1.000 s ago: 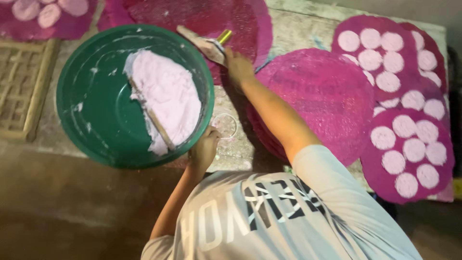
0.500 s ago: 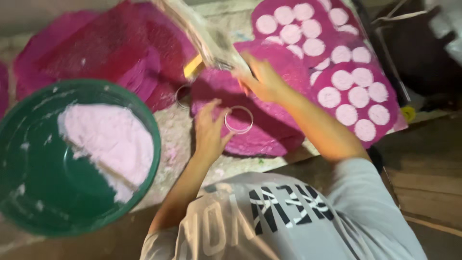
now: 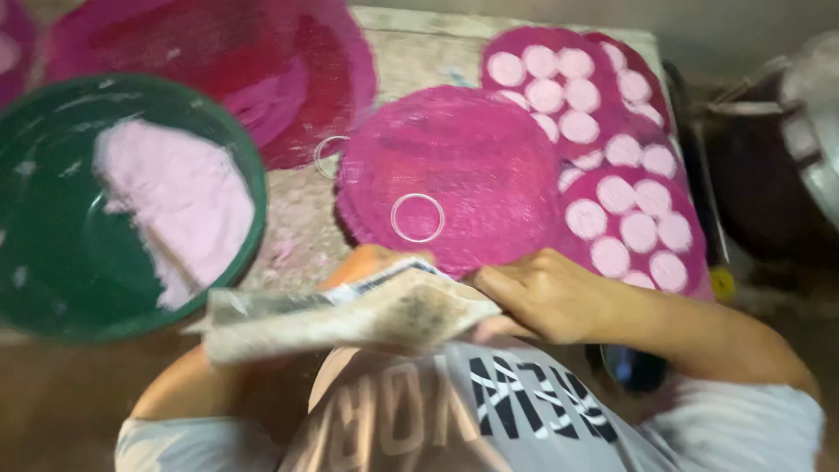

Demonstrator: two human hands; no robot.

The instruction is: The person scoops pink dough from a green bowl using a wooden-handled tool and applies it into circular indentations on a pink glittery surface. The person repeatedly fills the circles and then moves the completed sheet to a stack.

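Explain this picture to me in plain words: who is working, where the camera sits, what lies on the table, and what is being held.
There is no machine here: a person works with bare hands, filmed from a camera on their head that looks down. The right hand grips a worn, folded sack close to the chest; the left hand is hidden behind it. On the table lie round pink mats, some dotted with pale discs. A ring rests on the nearest mat, and a second ring lies beside it. At left, a green basin holds pale pink dough.
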